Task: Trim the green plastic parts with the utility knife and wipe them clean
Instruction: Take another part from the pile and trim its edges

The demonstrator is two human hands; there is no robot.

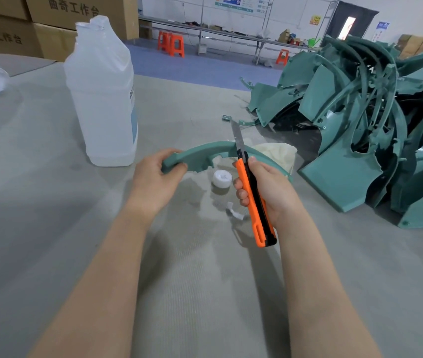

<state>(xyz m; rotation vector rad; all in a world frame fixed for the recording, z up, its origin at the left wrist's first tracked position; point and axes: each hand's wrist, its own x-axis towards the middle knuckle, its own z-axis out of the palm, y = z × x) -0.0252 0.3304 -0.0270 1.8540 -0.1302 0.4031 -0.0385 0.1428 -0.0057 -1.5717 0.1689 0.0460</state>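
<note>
1. Above the middle of the grey table [50,228], a curved green plastic part [197,153] is held up between both hands. It is a teal, matte arc like a strip of a fender, with a broad smooth outer face and small tabs along its inner edge.
2. The left hand [157,177] grips the left end of the arc, its fingers curled over the top and its thumb pressed against the near face.
3. The right hand [264,187] is wrapped round the utility knife [252,202], an orange and black handle, with the thumb laid along the side near the front.
4. The long steel blade [237,136] points away from the person and crosses the crown of the arc. Whether the edge bites into the plastic cannot be told.
5. The right end of the arc runs on behind the right hand and is mostly hidden.
6. A cream cloth [277,153] lies crumpled on the table just behind that end.
7. A white cap [222,178] sits on the table below the arc, between the hands, with a small white scrap [234,213] near it.
8. A tall translucent bottle [102,99] stands uncapped to the left of the part.
9. A tangled pile of green plastic parts [360,120] of the same teal fills the right side of the table.
10. Cardboard boxes [4,29] are stacked at the far left, and orange stools [171,43] stand by a long bench across the room.
</note>
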